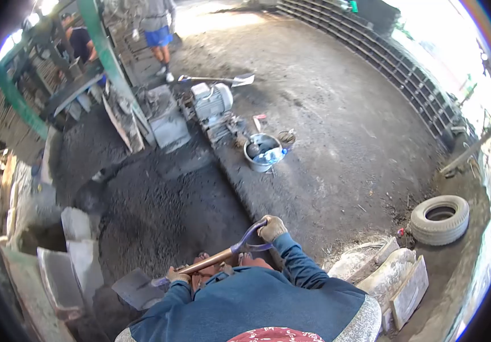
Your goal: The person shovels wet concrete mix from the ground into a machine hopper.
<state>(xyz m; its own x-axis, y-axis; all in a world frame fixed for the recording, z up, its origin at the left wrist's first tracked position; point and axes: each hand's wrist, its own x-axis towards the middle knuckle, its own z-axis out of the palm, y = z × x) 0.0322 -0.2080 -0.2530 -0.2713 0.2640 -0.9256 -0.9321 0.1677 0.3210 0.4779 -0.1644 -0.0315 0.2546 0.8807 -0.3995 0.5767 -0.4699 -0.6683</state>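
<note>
I hold a shovel [208, 261] slantwise across the front of my body. My right hand [272, 228], which looks gloved, is closed around the purple D-shaped grip at its upper end. My left hand [177, 275] wraps the lower shaft, close to where it meets the metal blade. The shovel blade [138, 289] hangs at the lower left, over dark, wet-looking ground. Just beyond my feet spreads a bed of dark, lumpy material [160, 214] in a sunken floor area. My bare feet show partly below the shaft.
An electric motor [212, 101] stands on the ledge ahead, beside a bucket [262, 149] holding a plastic bottle. Another shovel [217, 78] lies behind it. At right are a tyre [440, 220] and stacked slabs [396, 276]. A person [157, 31] in blue shorts stands far back; another is behind a green post [108, 62].
</note>
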